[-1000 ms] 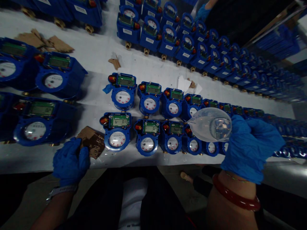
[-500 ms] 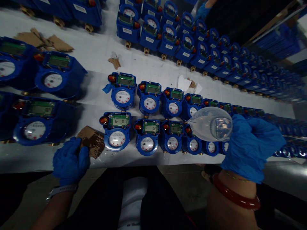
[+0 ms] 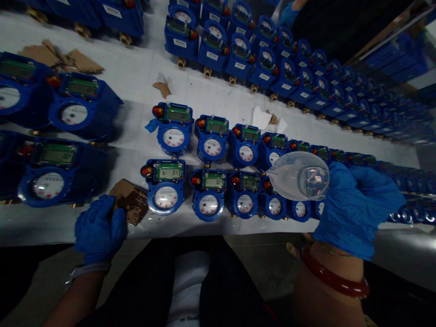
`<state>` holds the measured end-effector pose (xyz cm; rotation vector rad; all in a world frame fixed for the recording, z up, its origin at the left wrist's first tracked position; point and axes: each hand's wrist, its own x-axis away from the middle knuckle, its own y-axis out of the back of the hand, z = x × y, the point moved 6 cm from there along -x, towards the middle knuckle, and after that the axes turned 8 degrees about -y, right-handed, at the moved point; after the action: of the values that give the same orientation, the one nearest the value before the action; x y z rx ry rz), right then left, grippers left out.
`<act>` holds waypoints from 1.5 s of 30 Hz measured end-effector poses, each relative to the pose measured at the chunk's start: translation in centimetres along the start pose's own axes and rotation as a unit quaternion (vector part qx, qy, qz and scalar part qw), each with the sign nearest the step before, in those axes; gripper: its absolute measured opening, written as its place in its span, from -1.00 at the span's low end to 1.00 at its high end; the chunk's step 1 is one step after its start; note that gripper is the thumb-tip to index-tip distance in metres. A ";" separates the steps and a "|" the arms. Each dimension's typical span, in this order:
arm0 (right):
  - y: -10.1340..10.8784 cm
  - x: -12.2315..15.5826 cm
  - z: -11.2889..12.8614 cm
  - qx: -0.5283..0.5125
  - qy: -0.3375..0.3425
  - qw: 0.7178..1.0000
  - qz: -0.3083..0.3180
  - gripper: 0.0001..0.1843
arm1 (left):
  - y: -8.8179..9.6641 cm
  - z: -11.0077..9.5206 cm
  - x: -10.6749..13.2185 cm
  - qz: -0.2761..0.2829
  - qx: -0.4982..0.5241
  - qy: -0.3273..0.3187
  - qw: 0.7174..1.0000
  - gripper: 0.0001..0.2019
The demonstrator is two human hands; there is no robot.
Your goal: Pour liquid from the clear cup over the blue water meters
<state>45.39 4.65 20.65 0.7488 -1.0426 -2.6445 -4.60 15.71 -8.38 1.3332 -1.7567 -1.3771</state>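
My left hand [image 3: 98, 227], in a blue glove, rests at the table's front edge with bent fingers. The left corner of a brown cardboard piece [image 3: 131, 204], dark and wet on one side, sits between its thumb and fingers. My right hand [image 3: 354, 204], also gloved, grips a translucent plastic measuring cup [image 3: 293, 175] over the front row of blue water meters. Clear liquid seems to be inside the tilted cup; its handle is hidden by the glove. Left of the cup are a water meter [image 3: 165, 186] reading "b- 01" and another meter [image 3: 208, 195], both with exposed green circuit boards.
Larger blue meters [image 3: 75, 106] stand at the left. Long rows of labelled meters [image 3: 213, 50] run along the back. Torn cardboard [image 3: 83, 61] and white paper scraps [image 3: 261, 118] lie on the white table cover [image 3: 136, 100]. Another person's gloved hand [image 3: 288, 16] shows at the top.
Almost nothing differs. Both hands and the measuring cup hold their places; the view has shifted very slightly.
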 end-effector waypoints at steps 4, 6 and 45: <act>0.1 -0.1 -0.3 0.000 0.003 1.000 -0.004 -0.64 | 0.0 0.0 0.0 0.004 0.000 0.002 1.000 -0.43; 0.1 -0.1 -0.5 0.006 0.003 1.000 -0.007 -0.65 | 0.1 -0.1 -0.1 0.004 0.000 0.001 1.000 -0.43; 0.3 -0.1 -0.5 0.014 -0.015 1.000 -0.013 -0.62 | 0.5 -0.6 -0.3 -0.026 0.005 -0.017 1.000 -0.42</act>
<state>45.72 4.15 20.59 0.7342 -1.0875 -2.6760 -4.16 15.73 -7.65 1.3762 -1.7648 -1.4291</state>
